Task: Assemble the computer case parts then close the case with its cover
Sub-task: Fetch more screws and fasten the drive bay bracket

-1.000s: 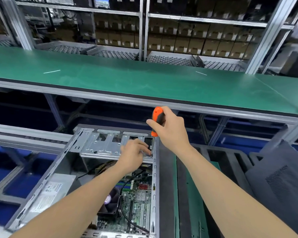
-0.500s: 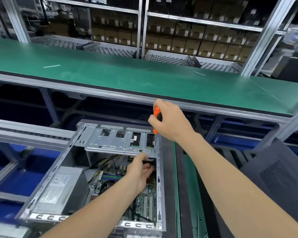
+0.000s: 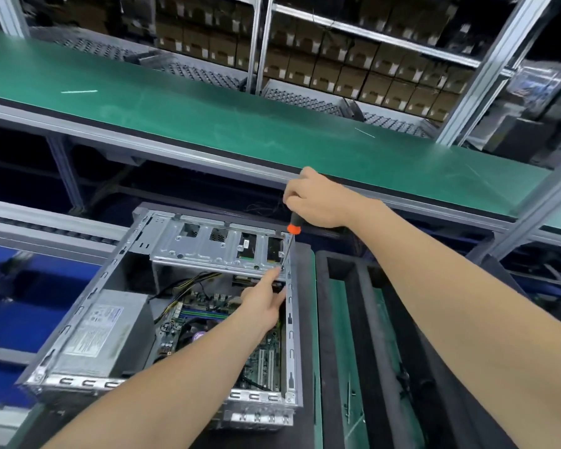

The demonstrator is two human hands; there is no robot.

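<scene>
Grey computer case (image 3: 290, 335) lies open on its side; silver drive cage (image 3: 208, 251) seemingly seated at far end

Bright, even light sheens the green bench (image 3: 208, 124); beneath it lies deep shadow (straight rails bow outward), everything slightly soft.

The computer case (image 3: 88, 382) is bare, shiny metal. The screwdriver (image 3: 293, 228) has smooth plastic. At 3 o'clock, the tray (image 3: 323, 319) is soft, matt foam.

No text can be read; the label (image 3: 94, 330) on the power supply (image 3: 123, 354) seems printed but blurred.
</scene>
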